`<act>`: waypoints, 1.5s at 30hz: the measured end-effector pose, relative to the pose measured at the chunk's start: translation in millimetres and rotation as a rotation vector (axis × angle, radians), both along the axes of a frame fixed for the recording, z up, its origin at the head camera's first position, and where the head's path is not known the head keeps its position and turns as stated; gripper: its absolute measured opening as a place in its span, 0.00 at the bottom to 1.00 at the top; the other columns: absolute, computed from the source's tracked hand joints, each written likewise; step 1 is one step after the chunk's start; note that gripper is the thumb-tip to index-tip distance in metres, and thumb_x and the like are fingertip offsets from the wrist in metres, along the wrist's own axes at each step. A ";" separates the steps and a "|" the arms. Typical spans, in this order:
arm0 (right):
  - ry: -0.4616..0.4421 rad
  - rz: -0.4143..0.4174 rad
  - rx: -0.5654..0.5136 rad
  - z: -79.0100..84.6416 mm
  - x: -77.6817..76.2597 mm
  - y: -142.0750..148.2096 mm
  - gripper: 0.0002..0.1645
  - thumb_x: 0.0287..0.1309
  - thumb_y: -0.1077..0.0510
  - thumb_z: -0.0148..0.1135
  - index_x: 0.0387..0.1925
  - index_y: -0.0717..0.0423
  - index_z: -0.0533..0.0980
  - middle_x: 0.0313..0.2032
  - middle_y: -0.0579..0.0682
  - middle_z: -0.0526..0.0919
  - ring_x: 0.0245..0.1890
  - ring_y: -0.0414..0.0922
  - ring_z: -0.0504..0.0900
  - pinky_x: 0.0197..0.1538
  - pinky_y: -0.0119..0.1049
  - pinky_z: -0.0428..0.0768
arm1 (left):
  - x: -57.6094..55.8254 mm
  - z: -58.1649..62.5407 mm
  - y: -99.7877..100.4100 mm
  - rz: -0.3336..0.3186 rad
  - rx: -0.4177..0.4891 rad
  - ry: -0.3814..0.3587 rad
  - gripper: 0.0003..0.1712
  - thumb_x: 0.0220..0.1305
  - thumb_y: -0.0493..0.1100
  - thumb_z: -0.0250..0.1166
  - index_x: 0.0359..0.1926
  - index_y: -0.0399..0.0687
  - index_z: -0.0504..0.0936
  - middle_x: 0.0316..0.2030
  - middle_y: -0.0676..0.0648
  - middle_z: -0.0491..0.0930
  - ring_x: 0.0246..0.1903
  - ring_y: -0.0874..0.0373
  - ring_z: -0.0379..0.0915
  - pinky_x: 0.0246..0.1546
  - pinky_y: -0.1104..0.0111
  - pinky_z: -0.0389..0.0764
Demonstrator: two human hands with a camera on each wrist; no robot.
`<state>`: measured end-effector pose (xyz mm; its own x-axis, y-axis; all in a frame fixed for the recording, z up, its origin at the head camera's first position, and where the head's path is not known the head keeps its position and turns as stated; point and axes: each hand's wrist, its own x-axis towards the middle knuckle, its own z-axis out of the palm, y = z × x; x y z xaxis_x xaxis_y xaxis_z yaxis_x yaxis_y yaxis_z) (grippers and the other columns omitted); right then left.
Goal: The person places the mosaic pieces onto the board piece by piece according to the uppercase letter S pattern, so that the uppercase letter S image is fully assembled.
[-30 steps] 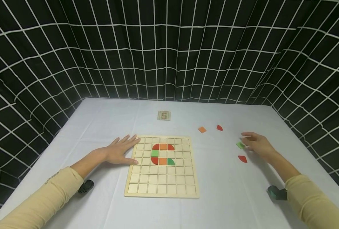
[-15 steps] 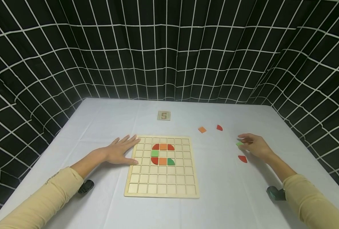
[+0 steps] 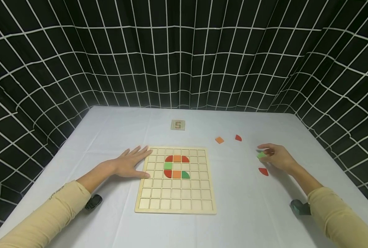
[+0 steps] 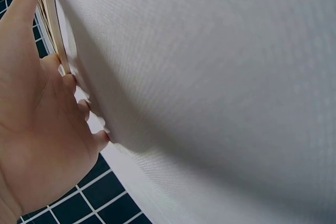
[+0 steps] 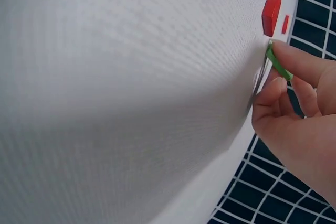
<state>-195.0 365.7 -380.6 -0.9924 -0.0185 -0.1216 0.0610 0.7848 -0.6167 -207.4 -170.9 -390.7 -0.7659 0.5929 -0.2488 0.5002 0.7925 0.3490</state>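
My left hand (image 3: 129, 164) lies flat with spread fingers at the left edge of a wooden grid board (image 3: 176, 211), thumb and a fingertip over its rim. In the board's cells sit red quarter-circle tiles (image 3: 169, 158), orange square tiles (image 3: 177, 175), a light green square tile (image 3: 168, 165) and a dark green quarter-circle tile (image 3: 185, 175). Off to the right, my right hand (image 3: 278, 158) pinches a green square tile (image 3: 261, 155) between thumb and fingers. In the right wrist view this green tile (image 5: 279, 65) is tilted, one end near the cloth.
A loose red quarter-circle tile (image 3: 263, 171) lies just in front of my right hand. Farther back are another red tile (image 3: 238, 137) and an orange square tile (image 3: 219, 140). A small card (image 3: 178, 125) with a 5- or S-like figure lies behind the board. Black gridded curtains (image 3: 184, 55) surround the table.
My right hand has moved slightly left onto the green tile, taken it between thumb and fingers and tilted it up. My left hand and the board stay as they were.
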 end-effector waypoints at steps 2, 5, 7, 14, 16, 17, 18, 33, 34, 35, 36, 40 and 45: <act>-0.003 -0.014 0.006 0.9 0.1 -0.7 0.29 0.57 0.60 0.66 0.59 0.65 0.70 0.48 0.68 0.74 0.45 0.59 0.73 0.35 0.32 0.76 | 0.1 0.1 -0.1 0.000 -0.001 0.001 0.58 0.55 0.73 0.58 0.75 0.49 0.45 0.74 0.42 0.39 0.71 0.39 0.30 0.66 0.41 0.34; 0.011 -0.040 0.001 2.5 1.1 -1.4 0.26 0.58 0.60 0.64 0.57 0.66 0.72 0.48 0.69 0.75 0.42 0.57 0.74 0.33 0.32 0.76 | 0.2 0.1 -0.2 0.002 0.000 0.002 0.58 0.55 0.73 0.58 0.75 0.49 0.45 0.74 0.42 0.39 0.71 0.39 0.30 0.65 0.41 0.34; 0.029 -0.050 -0.014 3.9 2.4 -2.1 0.24 0.59 0.61 0.63 0.56 0.66 0.73 0.49 0.69 0.74 0.44 0.58 0.74 0.32 0.32 0.77 | 0.2 0.0 -0.3 0.003 0.000 0.004 0.58 0.55 0.73 0.58 0.75 0.50 0.45 0.74 0.42 0.39 0.71 0.39 0.30 0.65 0.41 0.34; 0.046 -0.032 -0.069 6.2 4.8 -5.2 0.23 0.62 0.56 0.62 0.56 0.63 0.75 0.54 0.66 0.74 0.46 0.55 0.74 0.38 0.31 0.75 | 0.2 -0.2 -0.4 0.003 0.004 -0.002 0.58 0.55 0.73 0.58 0.75 0.49 0.45 0.74 0.42 0.39 0.71 0.39 0.30 0.66 0.41 0.34; 0.037 -0.021 -0.087 6.1 5.4 -7.0 0.24 0.63 0.55 0.62 0.57 0.63 0.75 0.55 0.66 0.74 0.45 0.52 0.76 0.40 0.32 0.76 | 0.4 -0.2 -0.4 0.004 0.002 -0.003 0.58 0.55 0.74 0.58 0.75 0.49 0.45 0.74 0.42 0.39 0.71 0.40 0.31 0.66 0.41 0.34; 0.029 -0.014 -0.104 6.1 5.7 -8.2 0.25 0.63 0.54 0.62 0.58 0.63 0.74 0.55 0.66 0.73 0.44 0.51 0.77 0.41 0.31 0.77 | 0.6 -0.1 -0.4 0.004 0.002 -0.004 0.58 0.55 0.74 0.58 0.75 0.49 0.45 0.74 0.42 0.39 0.71 0.40 0.31 0.66 0.41 0.34; 0.019 -0.011 -0.123 6.1 6.0 -9.6 0.26 0.62 0.53 0.62 0.58 0.63 0.74 0.56 0.66 0.73 0.43 0.49 0.79 0.41 0.31 0.78 | 0.7 -0.1 -0.4 0.004 0.000 -0.004 0.58 0.55 0.74 0.58 0.75 0.49 0.45 0.74 0.42 0.39 0.71 0.40 0.31 0.66 0.41 0.34; -0.132 0.009 -0.282 7.9 12.1 -50.7 0.31 0.57 0.52 0.68 0.58 0.64 0.73 0.53 0.63 0.74 0.39 0.46 0.82 0.41 0.33 0.80 | -1.3 -0.2 -0.6 0.004 -0.008 -0.014 0.59 0.54 0.74 0.57 0.76 0.50 0.45 0.74 0.43 0.38 0.71 0.40 0.30 0.66 0.42 0.34; -0.137 0.012 -0.290 7.4 12.6 -53.2 0.31 0.57 0.52 0.68 0.58 0.64 0.73 0.52 0.61 0.75 0.39 0.46 0.82 0.41 0.32 0.80 | -1.7 0.0 -0.4 0.003 -0.010 -0.014 0.59 0.54 0.74 0.57 0.76 0.51 0.45 0.74 0.43 0.38 0.71 0.41 0.30 0.66 0.42 0.34; -0.145 0.018 -0.297 7.0 13.3 -55.9 0.30 0.57 0.52 0.67 0.58 0.63 0.74 0.51 0.60 0.76 0.39 0.45 0.82 0.41 0.32 0.80 | -2.0 0.2 -0.4 0.002 -0.012 -0.015 0.59 0.54 0.75 0.57 0.76 0.51 0.45 0.74 0.43 0.38 0.71 0.41 0.30 0.66 0.42 0.34; -0.153 0.023 -0.309 6.6 14.0 -58.7 0.30 0.57 0.52 0.67 0.58 0.63 0.74 0.50 0.59 0.77 0.39 0.45 0.82 0.42 0.32 0.80 | -2.3 0.4 -0.3 0.001 -0.015 -0.014 0.59 0.54 0.75 0.57 0.76 0.51 0.44 0.74 0.43 0.38 0.71 0.41 0.30 0.66 0.42 0.34; -0.194 0.055 -0.374 5.8 17.5 -71.0 0.30 0.58 0.53 0.66 0.59 0.65 0.72 0.49 0.58 0.79 0.42 0.46 0.82 0.46 0.35 0.80 | -2.7 1.5 0.3 0.001 -0.023 -0.014 0.59 0.54 0.75 0.57 0.76 0.51 0.44 0.74 0.44 0.38 0.71 0.41 0.30 0.66 0.42 0.34; -0.229 0.076 -0.404 7.3 21.3 -87.2 0.30 0.57 0.57 0.67 0.59 0.64 0.73 0.53 0.59 0.76 0.43 0.47 0.78 0.48 0.37 0.80 | -3.3 2.4 0.8 -0.002 -0.025 -0.010 0.59 0.54 0.75 0.57 0.76 0.51 0.45 0.74 0.44 0.38 0.71 0.41 0.30 0.66 0.42 0.34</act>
<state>-173.6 278.4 -373.3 -0.9347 -0.1814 -0.3056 0.1827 0.4921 -0.8511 -210.7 -170.0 -388.3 -0.7617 0.5884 -0.2713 0.4985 0.7997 0.3346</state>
